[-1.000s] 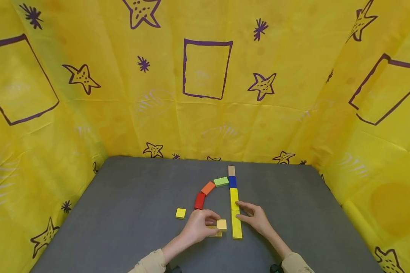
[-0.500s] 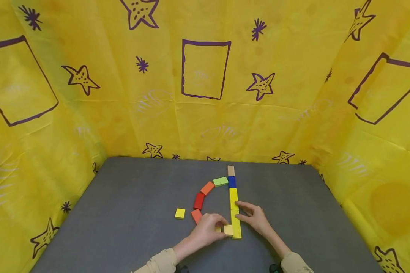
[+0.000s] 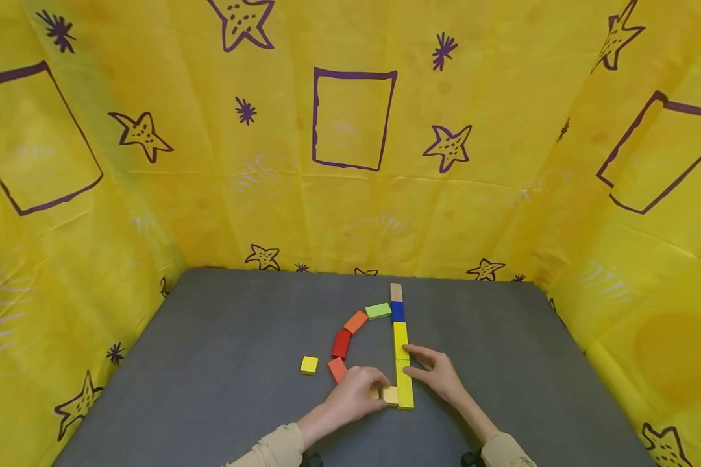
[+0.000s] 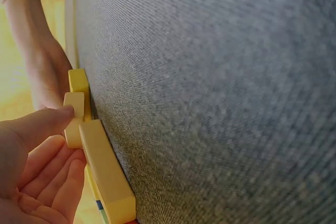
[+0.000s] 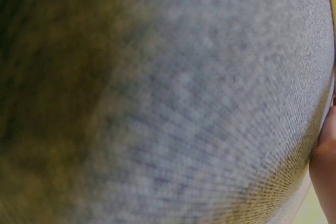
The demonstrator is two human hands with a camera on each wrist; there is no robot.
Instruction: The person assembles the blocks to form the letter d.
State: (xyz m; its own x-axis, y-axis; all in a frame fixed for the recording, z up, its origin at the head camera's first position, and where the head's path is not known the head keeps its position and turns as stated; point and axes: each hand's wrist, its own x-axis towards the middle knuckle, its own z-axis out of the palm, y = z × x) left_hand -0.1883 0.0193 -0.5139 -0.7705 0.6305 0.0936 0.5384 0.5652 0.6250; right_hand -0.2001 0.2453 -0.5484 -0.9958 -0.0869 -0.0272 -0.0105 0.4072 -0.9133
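My left hand (image 3: 355, 394) pinches a small pale wooden block (image 3: 390, 396) between thumb and fingers. The block stands against the left side of the near yellow block (image 3: 405, 388). In the left wrist view, a longer pale yellow block (image 4: 107, 171) lies just beside the pinched one; the hand mostly covers it in the head view. My right hand (image 3: 440, 376) has thumb and forefinger apart, tips at the right side of the near yellow block and the far yellow block (image 3: 400, 341). The right wrist view shows mainly grey cloth and part of a hand.
A blue block (image 3: 398, 312) and a tan block (image 3: 396, 292) extend the yellow row. Green (image 3: 378, 311), orange (image 3: 356, 322), red (image 3: 341, 344) and coral blocks (image 3: 337, 369) curve left of it. A yellow block (image 3: 309, 365) lies apart on the grey table (image 3: 239, 344).
My left hand has moved right and slightly nearer, bringing the pale block down against the yellow row. The coral block has come into view behind it. My right hand stays put.
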